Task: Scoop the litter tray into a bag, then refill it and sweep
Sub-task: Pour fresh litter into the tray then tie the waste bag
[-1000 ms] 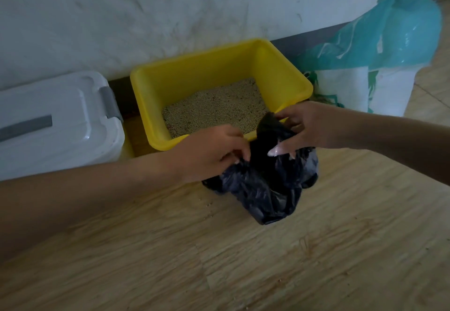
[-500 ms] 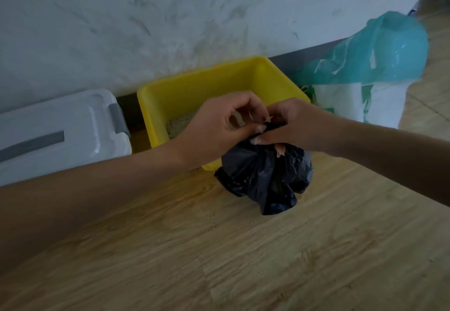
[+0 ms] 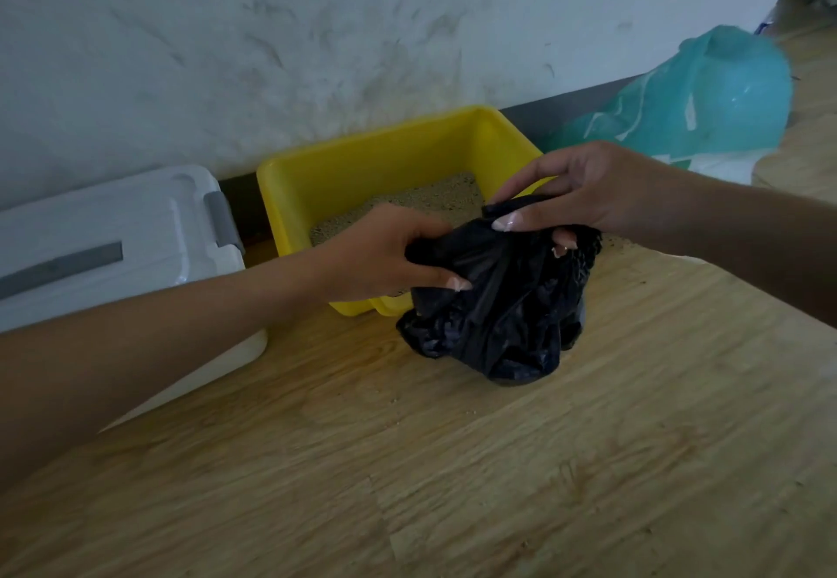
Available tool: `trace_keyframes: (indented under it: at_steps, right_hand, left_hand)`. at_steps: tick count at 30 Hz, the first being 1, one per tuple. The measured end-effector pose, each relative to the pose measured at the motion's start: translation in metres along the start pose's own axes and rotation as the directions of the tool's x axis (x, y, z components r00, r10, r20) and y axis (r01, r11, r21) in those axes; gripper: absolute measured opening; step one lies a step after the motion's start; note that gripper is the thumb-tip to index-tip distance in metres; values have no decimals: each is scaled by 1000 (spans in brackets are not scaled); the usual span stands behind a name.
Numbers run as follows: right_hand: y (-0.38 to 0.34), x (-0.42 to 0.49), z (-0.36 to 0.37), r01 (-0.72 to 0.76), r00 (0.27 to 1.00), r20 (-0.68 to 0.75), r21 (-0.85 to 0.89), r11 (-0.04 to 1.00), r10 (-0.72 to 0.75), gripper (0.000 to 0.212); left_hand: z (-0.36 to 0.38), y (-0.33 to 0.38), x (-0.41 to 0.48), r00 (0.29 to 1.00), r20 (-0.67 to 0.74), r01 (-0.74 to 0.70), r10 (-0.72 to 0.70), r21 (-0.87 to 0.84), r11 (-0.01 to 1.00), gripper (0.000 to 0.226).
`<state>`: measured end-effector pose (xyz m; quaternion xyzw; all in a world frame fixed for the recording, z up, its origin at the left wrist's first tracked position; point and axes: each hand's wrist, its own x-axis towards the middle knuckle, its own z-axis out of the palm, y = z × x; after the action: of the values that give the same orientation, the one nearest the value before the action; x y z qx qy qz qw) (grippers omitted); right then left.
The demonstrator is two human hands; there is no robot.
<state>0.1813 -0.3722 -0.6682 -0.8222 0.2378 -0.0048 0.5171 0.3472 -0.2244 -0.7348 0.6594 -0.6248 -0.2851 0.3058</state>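
Far left: white lidded storage box (image 3: 113, 233) sat on the floor, grey latch (image 3: 222, 226) on its right end, grey strip across the lid. Behind everything ran a white wall (image 3: 271, 34), scuffed with grey smears, and a dark skirting strip (image 3: 566, 102) at its foot.

Floor (image 3: 498, 464) was light wood-grain plank with uneven sheen. A few loose grains (image 3: 394, 401) lay scattered in front of the tray and bag, more specks to the right of the bag.

Yellow litter tray (image 3: 362, 161) stood against the wall, just beside the box, with a narrow gap between them. A thin layer of tan litter (image 3: 430, 197) covered its bottom.

Left hand (image 3: 380, 256) was clenched on the left side of the black bag (image 3: 498, 315) at its top, thumb pressed over the plastic. The bag rested crumpled on the floor, right up against the tray's front right corner and covering it. Right hand (image 3: 584, 188) pinched the other side of the bag's top between thumb and fingers. Bag mouth looked gathered between the two hands.

Far right: a teal-and-white sack (image 3: 706, 111) leaned near the wall, behind the right forearm. Its print was too blurred to read.
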Motion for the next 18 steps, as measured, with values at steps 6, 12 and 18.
trace_keyframes:
  at_steps: [6,12,18]
  right_hand:
    - [-8,1,-11,27,1000,-11,21,999,-26,27]
    - [-18,6,-29,62,990,-131,10,998,-60,17]
    - [-18,8,-28,108,990,-90,8,994,-107,19]
  left_hand:
    - [3,-5,-12,950,285,-185,130,175,967,15]
    - [0,-1,-13,864,499,-167,70,153,974,36]
    - [-18,17,1,848,528,-87,44,57,995,35]
